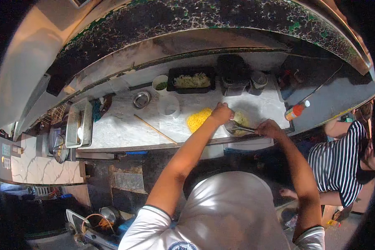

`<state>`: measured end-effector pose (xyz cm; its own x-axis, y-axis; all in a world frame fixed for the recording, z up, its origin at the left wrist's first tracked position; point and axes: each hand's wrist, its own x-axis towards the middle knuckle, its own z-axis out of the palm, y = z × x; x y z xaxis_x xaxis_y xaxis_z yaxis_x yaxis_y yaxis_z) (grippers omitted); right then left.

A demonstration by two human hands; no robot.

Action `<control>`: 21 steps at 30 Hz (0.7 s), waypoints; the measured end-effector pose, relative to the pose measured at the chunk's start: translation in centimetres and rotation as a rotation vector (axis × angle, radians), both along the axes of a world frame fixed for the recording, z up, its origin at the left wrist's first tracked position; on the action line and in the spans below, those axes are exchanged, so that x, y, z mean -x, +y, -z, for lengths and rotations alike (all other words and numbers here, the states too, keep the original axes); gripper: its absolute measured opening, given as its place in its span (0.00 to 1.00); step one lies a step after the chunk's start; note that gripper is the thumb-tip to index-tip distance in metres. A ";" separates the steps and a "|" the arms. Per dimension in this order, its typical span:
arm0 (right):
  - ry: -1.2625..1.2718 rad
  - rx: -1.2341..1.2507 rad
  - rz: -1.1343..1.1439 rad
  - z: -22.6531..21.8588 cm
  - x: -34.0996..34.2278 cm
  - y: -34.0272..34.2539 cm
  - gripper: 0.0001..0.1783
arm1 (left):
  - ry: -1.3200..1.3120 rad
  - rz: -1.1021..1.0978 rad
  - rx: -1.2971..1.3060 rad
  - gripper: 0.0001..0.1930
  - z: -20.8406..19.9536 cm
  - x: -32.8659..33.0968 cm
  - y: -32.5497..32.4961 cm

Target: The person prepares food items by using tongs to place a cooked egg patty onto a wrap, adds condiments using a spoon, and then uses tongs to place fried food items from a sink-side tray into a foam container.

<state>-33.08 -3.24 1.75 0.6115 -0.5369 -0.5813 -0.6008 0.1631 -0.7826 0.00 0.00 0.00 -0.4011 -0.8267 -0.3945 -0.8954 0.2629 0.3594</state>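
Head view, read as a clock centred on the bowl point(231, 133), twelve pointing away from the person. The bowl, with a pale mixture point(240, 117) inside, sits at the table's near edge. The right hand point(269, 128), between three and four, has its grip closed round the handle of a dark spoon point(246, 128) whose head is in the mixture. The left hand point(223, 113), at ten, is by the rim; I cannot tell whether its grip pinches it.

To work the spoon well, I would brace the bowl firmly, keep the strokes low, and scrape the wall so nothing spills toward the yellow heap point(198, 120) just beside it at nine.

The table point(116, 131) is pale, grey-veined and lit unevenly. At ten stand a black tray point(191, 90) of pale food and, beyond it, a white cup point(160, 79) of chopped greens. A thin wooden stick point(155, 129) lies slantwise near nine; a white basket point(73, 125) stands farther that way. A bottle point(297, 111) waits near three. At four, well apart, is another person in a striped shirt point(335, 162). The floor below is dark.
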 end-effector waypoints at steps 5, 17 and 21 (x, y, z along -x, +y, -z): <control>0.026 0.274 -0.138 -0.6 -2.2 0.1 0.14 | -0.099 -0.059 0.128 0.05 0.0 -1.6 0.9; 0.043 0.327 -0.044 0.8 -2.8 1.8 0.16 | -0.015 -0.021 0.205 0.02 -1.1 -2.1 0.4; 0.047 0.237 0.003 1.1 -2.0 1.9 0.16 | -0.086 0.027 0.242 0.02 -1.7 -0.9 0.0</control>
<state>-31.07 -1.37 0.63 0.5845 -0.6638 -0.4667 -0.6375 -0.0198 -0.7702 0.89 -0.05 1.74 -0.3982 -0.8904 -0.2204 -0.9113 0.3565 0.2062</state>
